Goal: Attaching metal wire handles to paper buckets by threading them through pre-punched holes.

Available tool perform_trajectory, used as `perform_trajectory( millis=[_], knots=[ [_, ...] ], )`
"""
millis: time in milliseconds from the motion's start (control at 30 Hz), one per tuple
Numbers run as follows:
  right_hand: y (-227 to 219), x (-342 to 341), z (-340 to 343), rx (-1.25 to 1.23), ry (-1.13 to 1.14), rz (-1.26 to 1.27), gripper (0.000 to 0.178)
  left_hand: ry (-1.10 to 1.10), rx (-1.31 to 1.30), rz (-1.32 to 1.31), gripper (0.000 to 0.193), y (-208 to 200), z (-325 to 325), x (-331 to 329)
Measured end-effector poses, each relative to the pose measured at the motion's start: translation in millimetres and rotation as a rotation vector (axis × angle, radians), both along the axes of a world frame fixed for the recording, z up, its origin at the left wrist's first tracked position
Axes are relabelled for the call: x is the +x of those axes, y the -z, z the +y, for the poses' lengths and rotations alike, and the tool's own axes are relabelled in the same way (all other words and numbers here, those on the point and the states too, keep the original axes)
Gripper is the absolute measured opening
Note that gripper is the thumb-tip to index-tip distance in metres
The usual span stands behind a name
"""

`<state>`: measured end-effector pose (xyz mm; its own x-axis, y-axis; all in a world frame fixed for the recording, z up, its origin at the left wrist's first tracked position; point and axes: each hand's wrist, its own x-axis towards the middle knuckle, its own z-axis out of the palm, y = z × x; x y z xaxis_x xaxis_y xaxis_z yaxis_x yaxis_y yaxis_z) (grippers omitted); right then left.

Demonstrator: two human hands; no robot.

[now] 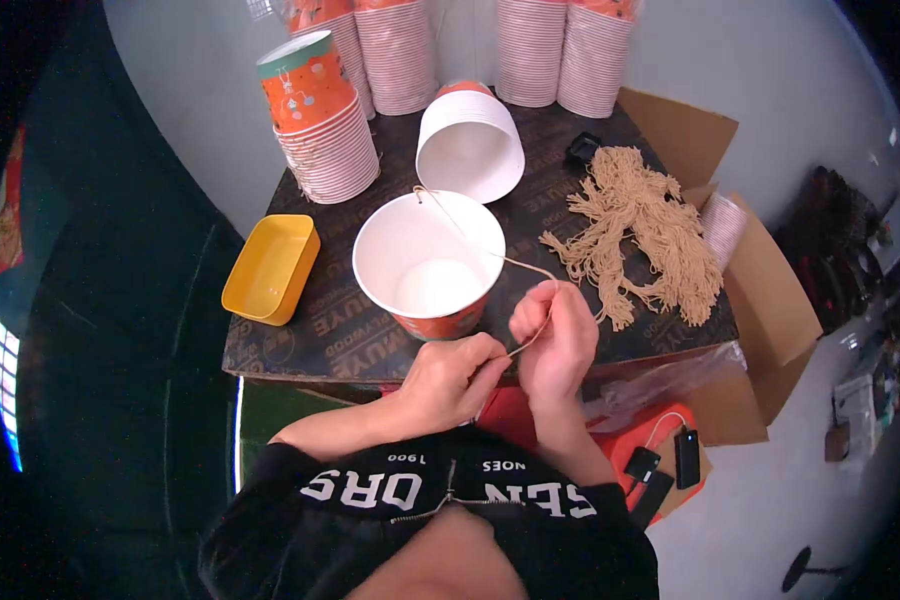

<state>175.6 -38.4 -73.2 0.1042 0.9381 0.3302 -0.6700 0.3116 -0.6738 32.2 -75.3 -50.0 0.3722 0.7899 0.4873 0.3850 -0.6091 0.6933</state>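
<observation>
Head view: the upright orange paper cup (432, 268), mouth facing up, stands on the dark surface (300, 335). Just in front of it, left hand (452, 382) and right hand (554, 338) each pinch the tan string (480, 245), which runs back across its rim. A hard tug could tip it over.

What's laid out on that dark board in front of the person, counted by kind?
Loose paper buckets: 2, one upright with string through its rim, one on its side
Stacks of nested buckets: 5 in view
Yellow tray: 1
Bundle of tan strings: 1
Small black item: 1
Total: 10
</observation>
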Motion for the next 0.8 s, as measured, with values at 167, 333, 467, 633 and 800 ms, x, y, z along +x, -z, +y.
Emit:
perform_trajectory(
  millis=[167,333,467,633,800],
  knots=[
    [14.4,14.0,-11.1,0.301,0.572,-0.710,0.037,0.040,-0.110,0.091,0.007,-20.2,-1.7,-14.9],
    [9.5,15.1,-16.0,0.606,0.178,-0.930,0.027,0.043,-0.161,0.106,0.006,-32.4,-4.1,-22.9],
    [6.4,13.9,-17.7,0.557,0.183,-0.915,0.016,-0.003,-0.133,0.103,0.003,-29.9,-4.8,-30.0],
    [1.3,9.5,-18.3,0.504,0.290,-0.854,0.014,-0.259,0.052,-0.101,0.005,-26.2,-4.8,-53.4],
    [5.3,3.4,-23.7,0.356,0.415,-0.840,0.014,-0.397,0.235,0.137,0.031,-37.5,11.9,-77.5]
  ],
)
